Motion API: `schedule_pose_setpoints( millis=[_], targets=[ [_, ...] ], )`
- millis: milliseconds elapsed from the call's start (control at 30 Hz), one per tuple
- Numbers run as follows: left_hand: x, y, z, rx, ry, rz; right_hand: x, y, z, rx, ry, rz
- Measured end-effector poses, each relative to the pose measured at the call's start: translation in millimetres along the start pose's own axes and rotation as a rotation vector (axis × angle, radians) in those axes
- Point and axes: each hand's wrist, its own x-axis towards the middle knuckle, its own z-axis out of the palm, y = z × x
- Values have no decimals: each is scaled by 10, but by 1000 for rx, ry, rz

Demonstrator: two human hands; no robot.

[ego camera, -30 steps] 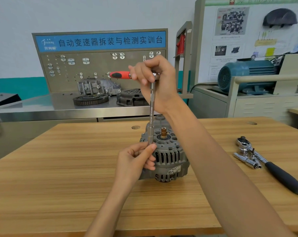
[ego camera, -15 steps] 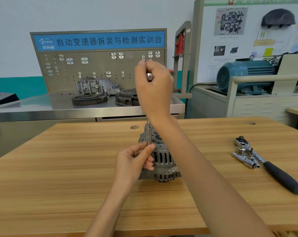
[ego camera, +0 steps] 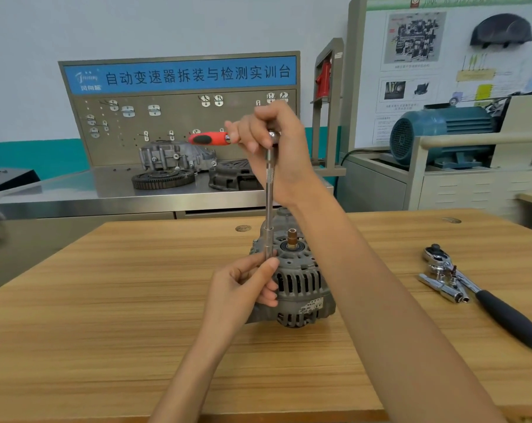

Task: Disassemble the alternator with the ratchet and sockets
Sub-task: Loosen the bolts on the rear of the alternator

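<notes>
Wooden table [ego camera: 106, 300] holds the alternator [ego camera: 301, 285] near centre, shaft end up. Right hand [ego camera: 277, 148] grips the red-handled ratchet [ego camera: 209, 138] w/ handle pointing left — long extension bar [ego camera: 270, 193] drops straight down onto the alternator's top left edge. Left hand [ego camera: 243, 285] pinches the bar's lower end. Far right: black-handled ratchet [ego camera: 503, 312] & loose sockets [ego camera: 445, 288].

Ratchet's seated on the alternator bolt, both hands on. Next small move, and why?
Probably another sweep of the ratchet handle. The right hand grips the head, the handle points left, and the extension stands upright on the alternator. The left hand pinches its lower end, steadying the socket. No loosened bolt shows yet.
</notes>
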Motion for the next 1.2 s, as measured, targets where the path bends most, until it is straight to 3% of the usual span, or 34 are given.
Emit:
schedule_pose_setpoints(
  millis=[100, 200, 333, 433, 500, 600, 800, 933, 1000, 1067, 1200],
  targets=[
    [7, -8, -17, 4, -20, 2, 22, -3, -19, 188, -92, 28],
    [21, -13, -20, 5, -21, 3, -26, -30, 29, 128, -39, 11],
    [32, -31, 7, -7, 9, -2, -122, 72, 173, -414, 319, -271],
    [36, -44, 18, -21, 44, -6, -211, 165, 225, -1107, 650, -584],
    [34, -39, 23, -17, 47, -6, -239, 173, 258, -1320, 737, -593],
    [30, -41, 17, -1, 36, -11, -181, 150, 236, -1184, 628, -492],
    [18, -32, -7, 5, -14, -4, -18, 1, 53, -313, 194, -58],
    [20, -21, -21, 22, -31, 9, -1, -21, 46, 34, -45, 8],
    [30, -29, -19, 22, -23, 8, -30, -14, 68, -44, 14, -29],
    [40, -42, -2, 9, -1, 10, -88, 22, 132, -220, 181, -122],
    [56, -84, 14, 25, 35, 19, -230, 151, 269, -1001, 632, -606]
  ],
)
